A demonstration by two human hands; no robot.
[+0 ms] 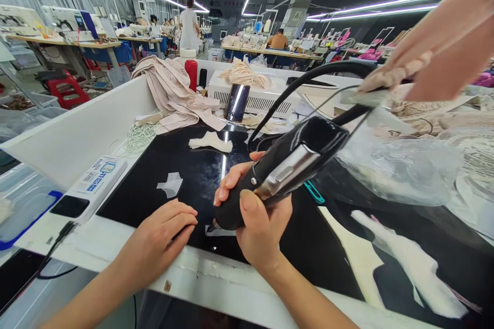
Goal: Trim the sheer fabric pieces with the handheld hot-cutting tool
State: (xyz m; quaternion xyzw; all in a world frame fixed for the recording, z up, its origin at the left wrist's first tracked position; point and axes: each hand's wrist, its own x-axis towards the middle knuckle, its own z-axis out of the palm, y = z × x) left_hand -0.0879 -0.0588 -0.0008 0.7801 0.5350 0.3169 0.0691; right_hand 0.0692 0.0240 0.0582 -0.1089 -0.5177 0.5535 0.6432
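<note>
My right hand (262, 216) is wrapped round a thick black corded handheld tool (293, 159) with a metal plate along its side. The tool tilts, and its narrow tip points down at a small white strip (221, 231) on the glossy black board (304, 247). To the left, my left hand (165, 231) rests at the board's front edge, with its fingers bent and pressed together. Whether anything lies in that hand is hidden. A small translucent white cross-shaped piece (170, 184) lies beyond it. Farther back is a cream fabric piece (210, 141).
A black cable (301, 79) arches from the tool toward a blurred pinkish band (436, 41). Cream cut pieces (355, 252) and a teal-handled tool (314, 192) lie at right, near a clear plastic bag (401, 169). A white box (98, 180) sits left; fabric strips (170, 87) lie behind.
</note>
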